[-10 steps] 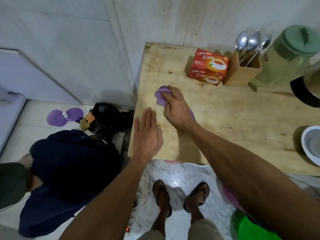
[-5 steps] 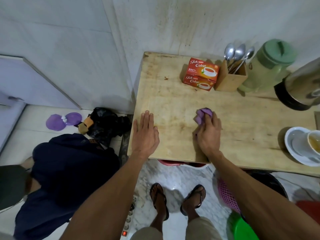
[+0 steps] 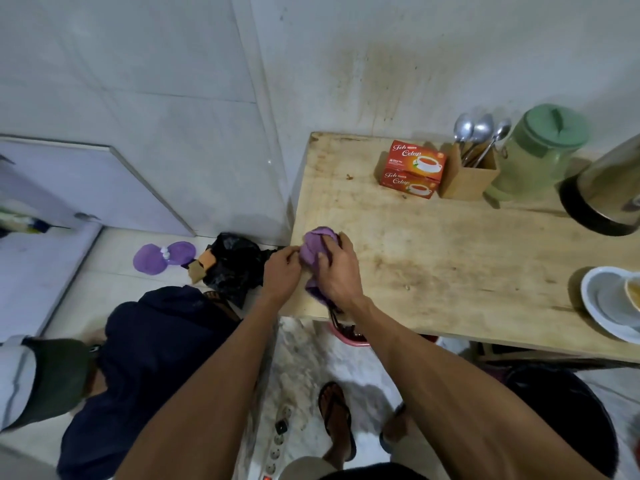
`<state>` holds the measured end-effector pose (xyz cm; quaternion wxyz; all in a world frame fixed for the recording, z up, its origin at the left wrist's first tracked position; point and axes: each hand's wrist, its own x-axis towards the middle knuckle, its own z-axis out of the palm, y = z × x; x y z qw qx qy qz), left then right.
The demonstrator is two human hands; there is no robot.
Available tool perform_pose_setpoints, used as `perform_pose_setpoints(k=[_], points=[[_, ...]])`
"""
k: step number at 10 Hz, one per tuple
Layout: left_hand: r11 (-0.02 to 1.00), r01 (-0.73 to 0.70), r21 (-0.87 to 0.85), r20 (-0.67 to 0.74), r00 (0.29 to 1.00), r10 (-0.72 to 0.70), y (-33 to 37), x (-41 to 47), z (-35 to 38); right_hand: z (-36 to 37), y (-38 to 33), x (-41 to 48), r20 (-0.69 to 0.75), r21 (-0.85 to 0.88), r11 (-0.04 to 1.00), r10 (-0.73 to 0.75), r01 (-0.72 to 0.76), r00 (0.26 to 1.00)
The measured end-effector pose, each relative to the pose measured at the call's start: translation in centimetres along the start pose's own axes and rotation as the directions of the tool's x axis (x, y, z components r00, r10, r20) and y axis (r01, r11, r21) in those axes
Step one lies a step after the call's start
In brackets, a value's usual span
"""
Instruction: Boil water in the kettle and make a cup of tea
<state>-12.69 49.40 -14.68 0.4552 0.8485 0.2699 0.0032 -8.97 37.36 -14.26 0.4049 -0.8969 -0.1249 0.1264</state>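
My right hand (image 3: 337, 271) grips a bunched purple cloth (image 3: 313, 247) at the left front corner of the wooden table (image 3: 450, 258). My left hand (image 3: 280, 270) pinches the cloth's left side just off the table edge. A steel kettle (image 3: 606, 195) stands at the far right. A cup of tea (image 3: 633, 292) sits on a white saucer (image 3: 602, 299) at the right edge. Two red tea boxes (image 3: 412, 169) are stacked near the back wall.
A wooden holder with three spoons (image 3: 471, 168) and a green jug (image 3: 540, 154) stand by the wall. On the floor lie a black bag (image 3: 232, 265), dark clothing (image 3: 149, 358), a power strip (image 3: 277, 441) and a black bin (image 3: 568, 410).
My right hand has dragged the cloth back from the table's middle to its left front corner. My left hand has lifted off the tabletop and taken hold of the cloth too.
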Motion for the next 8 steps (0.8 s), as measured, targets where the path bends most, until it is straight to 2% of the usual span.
perform_pose_setpoints(k=[1, 2, 3, 4, 7, 8], points=[[0.998, 0.058, -0.031, 0.055, 0.997, -0.056, -0.2, 0.1, -0.1, -0.6, 0.6, -0.6, -0.062, -0.01, 0.992, 0.121, -0.122, 0.991], [0.992, 0.109, -0.063, 0.108, 0.989, -0.102, 0.0, -0.5, 0.2, -0.7, 0.7, -1.4, -0.015, 0.023, 0.978, 0.21, -0.209, 0.978], [0.991, 0.12, -0.05, 0.115, 0.987, -0.114, 0.4, -0.7, 0.4, -0.9, 0.1, -1.7, 0.026, 0.15, 0.97, 0.187, -0.189, 0.982], [0.993, 0.113, -0.024, 0.082, 0.99, -0.111, 0.7, -0.8, 0.4, -1.4, 0.0, -2.3, 0.056, 0.197, 0.961, 0.184, -0.192, 0.981], [0.993, 0.026, 0.116, 0.132, 0.99, -0.042, 1.7, -0.9, 0.5, -3.7, 1.0, -2.9, 0.169, 0.113, 0.976, 0.167, -0.187, 0.971], [0.99, 0.023, 0.136, 0.1, 0.994, -0.037, 2.4, -1.1, 0.0, -5.5, 1.2, -3.0, 0.2, 0.181, 0.954, 0.203, -0.24, 0.959]])
